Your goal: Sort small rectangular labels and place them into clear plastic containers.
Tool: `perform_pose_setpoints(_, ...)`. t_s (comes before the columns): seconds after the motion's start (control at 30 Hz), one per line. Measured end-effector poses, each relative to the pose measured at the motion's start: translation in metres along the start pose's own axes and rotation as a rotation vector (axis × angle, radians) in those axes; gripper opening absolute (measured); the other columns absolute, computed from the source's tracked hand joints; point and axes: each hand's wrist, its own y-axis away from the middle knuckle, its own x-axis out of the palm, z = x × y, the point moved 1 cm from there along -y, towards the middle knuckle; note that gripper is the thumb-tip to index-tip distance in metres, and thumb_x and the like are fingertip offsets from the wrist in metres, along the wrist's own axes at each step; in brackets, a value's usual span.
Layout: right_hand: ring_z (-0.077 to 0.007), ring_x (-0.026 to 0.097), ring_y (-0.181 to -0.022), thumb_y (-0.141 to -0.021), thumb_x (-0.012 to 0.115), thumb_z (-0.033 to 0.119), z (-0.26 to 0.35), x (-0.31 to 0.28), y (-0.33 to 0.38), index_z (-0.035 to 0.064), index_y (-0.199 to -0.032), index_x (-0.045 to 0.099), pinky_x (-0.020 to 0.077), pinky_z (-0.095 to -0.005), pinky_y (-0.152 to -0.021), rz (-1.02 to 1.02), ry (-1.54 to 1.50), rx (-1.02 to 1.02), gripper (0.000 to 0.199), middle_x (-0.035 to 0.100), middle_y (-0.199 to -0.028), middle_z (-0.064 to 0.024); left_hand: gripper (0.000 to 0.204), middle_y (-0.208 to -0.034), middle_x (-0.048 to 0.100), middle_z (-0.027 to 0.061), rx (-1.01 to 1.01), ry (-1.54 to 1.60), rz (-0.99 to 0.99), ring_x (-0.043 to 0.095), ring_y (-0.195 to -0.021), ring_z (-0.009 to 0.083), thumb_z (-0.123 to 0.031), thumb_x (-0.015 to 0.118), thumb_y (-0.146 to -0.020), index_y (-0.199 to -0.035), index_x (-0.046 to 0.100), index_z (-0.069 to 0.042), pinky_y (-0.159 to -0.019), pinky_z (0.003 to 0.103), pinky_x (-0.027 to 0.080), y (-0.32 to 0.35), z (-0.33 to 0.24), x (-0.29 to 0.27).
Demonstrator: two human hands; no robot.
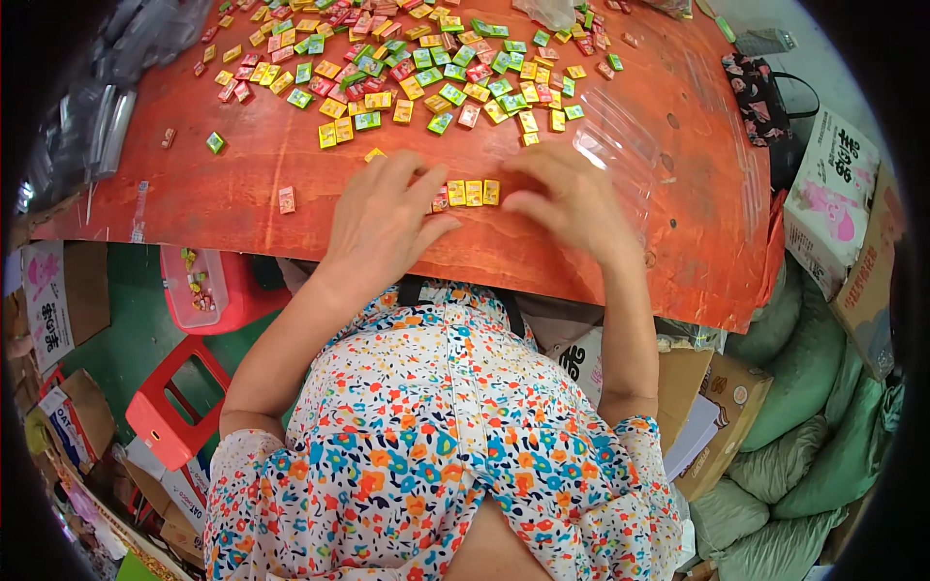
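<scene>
the row of small boxes (473,193) sits on the red tabletop (232,208), three yellow ones side by side with a reddish box (440,199) at the left end, partly covered by fingers. in my judgement the chief hazard is loss of alignment: no binding is visible around the boxes, so an uneven push from either end could skew the row or part it. a sweep toward the body could also carry a box over the near edge of the table. as to position, the row lies between the two hands. the left hand (376,208) is curled, fingertips at the reddish box and thumb spread below; whether it grips or merely touches, i cannot tell from where i stand. the right hand (572,198) holds thumb and forefinger moderately wide, nothing seen between them, the thumb tip just beside the right end, apart from it. a loose yellow box (375,155) lies close above the left knuckles and could be knocked by them. farther left lies a pink box (286,199); beyond the hands, a scattered pile of boxes (412,88) spreads across the far side, with a clear plastic tray (620,131) to the right.
</scene>
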Motion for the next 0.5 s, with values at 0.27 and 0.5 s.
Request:
perform_pose_setpoints(0.27,-0.0324,0.062,-0.093,-0.08,0.069,0.014,-0.005,0.003,-0.019,0.0068,-0.106,0.066,0.0493,-0.0419,-0.081,-0.108,0.214,0.029,0.027,0.065,-0.098,-0.0115,0.032,-0.094,0.054,0.0053,0.11,-0.019,-0.018,0.053,-0.09,0.0255,-0.025,0.075,-0.076,-0.101,0.066,-0.007,-0.077,0.039,0.045,-0.015,-0.004,0.028)
perform_pose_setpoints(0.5,-0.029,0.06,-0.097,-0.082,0.067,0.012,-0.035,0.013,-0.06,0.0092,-0.109,0.067,0.0474,-0.0413,-0.082,-0.252,0.356,-0.172,0.027,0.066,-0.104,-0.0083,0.029,-0.095,0.054,0.0065,0.104,-0.001,-0.036,0.052,-0.09,0.0261,-0.023,0.075,-0.077,-0.099,0.066,-0.006,-0.078,0.039,0.045,-0.014,-0.008,0.028)
